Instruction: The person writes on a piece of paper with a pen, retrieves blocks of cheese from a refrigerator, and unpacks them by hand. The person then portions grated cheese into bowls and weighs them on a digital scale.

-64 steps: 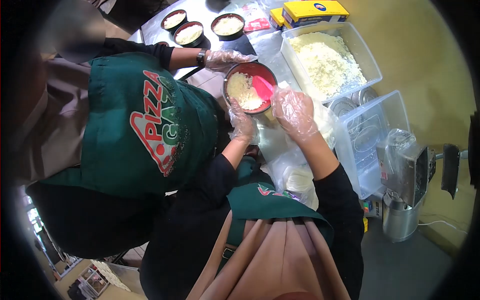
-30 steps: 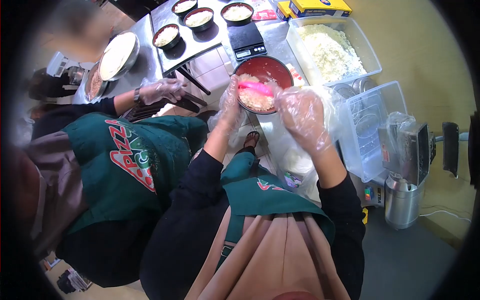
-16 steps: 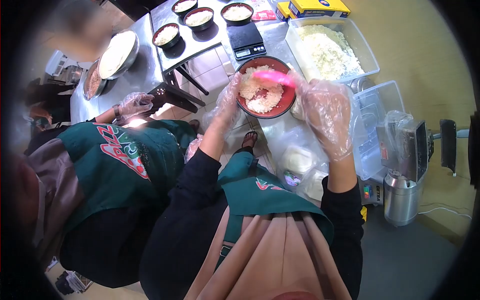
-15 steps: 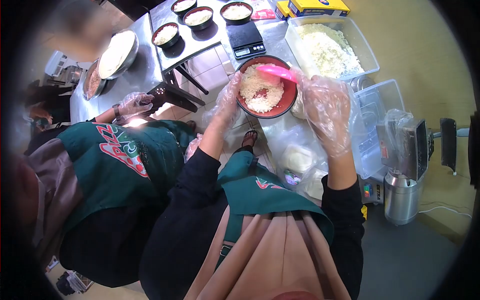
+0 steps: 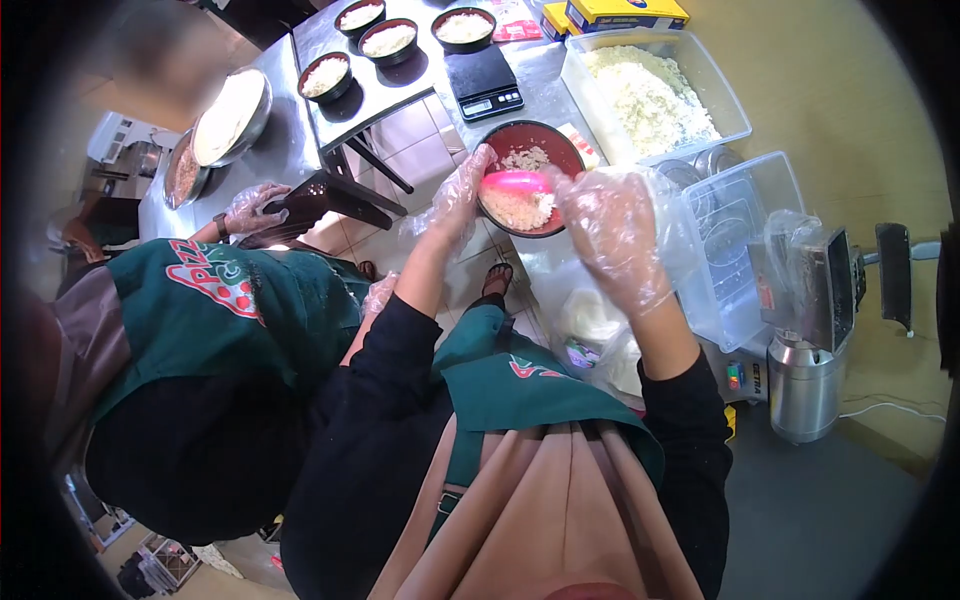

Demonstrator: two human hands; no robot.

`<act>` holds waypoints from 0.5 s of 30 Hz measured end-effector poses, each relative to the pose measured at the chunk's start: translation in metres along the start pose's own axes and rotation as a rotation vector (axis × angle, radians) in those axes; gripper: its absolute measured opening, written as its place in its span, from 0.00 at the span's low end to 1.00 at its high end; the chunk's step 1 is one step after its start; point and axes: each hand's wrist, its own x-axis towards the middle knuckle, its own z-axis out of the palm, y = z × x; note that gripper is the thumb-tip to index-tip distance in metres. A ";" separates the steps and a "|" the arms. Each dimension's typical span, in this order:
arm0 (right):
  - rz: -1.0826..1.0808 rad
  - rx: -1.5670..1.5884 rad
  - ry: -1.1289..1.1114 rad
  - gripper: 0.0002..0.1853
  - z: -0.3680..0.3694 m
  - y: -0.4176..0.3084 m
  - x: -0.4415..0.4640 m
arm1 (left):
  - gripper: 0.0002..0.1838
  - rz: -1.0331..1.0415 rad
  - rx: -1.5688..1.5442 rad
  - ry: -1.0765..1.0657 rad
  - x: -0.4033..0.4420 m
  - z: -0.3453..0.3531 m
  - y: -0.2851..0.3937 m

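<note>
In front of me is a red bowl (image 5: 556, 148) with a dark outside, holding crumbly white, rice-like grains (image 5: 515, 210). My left hand (image 5: 460, 198), in a clear plastic glove, is closed on its left rim. My right hand (image 5: 612, 220), gloved the same way, grips a pink scoop (image 5: 515, 182) at its handle end. The scoop's pink head lies inside the bowl against the grains. My fingers hide most of the handle.
A black digital scale (image 5: 483, 82) sits beyond the bowl, near several filled dark bowls (image 5: 389, 42). On the right are a clear tub (image 5: 735, 105) of white crumbs and another clear container (image 5: 780, 200). A co-worker's gloved hand (image 5: 258, 208) is at the left, beside a metal basin (image 5: 255, 125).
My right hand has moved left and down, carrying the scoop from the bowl's upper right toward its middle left. The grains have been pushed toward the near side, baring more red bottom.
</note>
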 end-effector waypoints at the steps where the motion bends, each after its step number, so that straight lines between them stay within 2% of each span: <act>1: 0.014 -0.069 0.023 0.20 0.006 0.008 -0.002 | 0.34 0.025 0.100 -0.011 0.004 -0.003 -0.002; 2: 0.016 -0.076 0.023 0.20 0.006 0.019 0.001 | 0.34 0.027 0.097 -0.018 0.009 -0.003 -0.002; 4: -0.007 -0.103 0.197 0.21 0.005 0.038 0.008 | 0.37 0.077 0.260 0.009 0.023 0.001 0.003; 5: 0.048 -0.266 0.147 0.15 0.012 0.041 0.003 | 0.38 0.069 0.350 0.001 0.027 0.008 0.017; 6: 0.055 -0.276 0.165 0.15 0.011 0.039 0.003 | 0.38 0.085 0.361 -0.010 0.032 0.020 0.024; 8: 0.377 -0.196 -0.206 0.09 0.010 0.028 0.007 | 0.37 0.280 0.339 0.064 0.043 0.045 0.037; 9: 0.322 -0.164 -0.098 0.07 0.009 0.027 0.007 | 0.35 0.342 0.495 0.109 0.060 0.041 0.034; 10: 0.339 -0.177 -0.084 0.07 0.005 0.035 0.009 | 0.35 0.355 0.501 0.088 0.073 0.043 0.036; 12: 0.524 0.020 0.002 0.09 -0.008 0.053 0.017 | 0.32 0.473 0.482 -0.013 0.082 0.065 0.053; 13: 0.461 -0.146 0.158 0.11 0.000 0.075 0.012 | 0.30 0.460 0.565 -0.037 0.082 0.077 0.056; 15: 0.478 -0.167 0.172 0.13 0.005 0.104 0.017 | 0.29 0.524 0.623 -0.130 0.097 0.104 0.063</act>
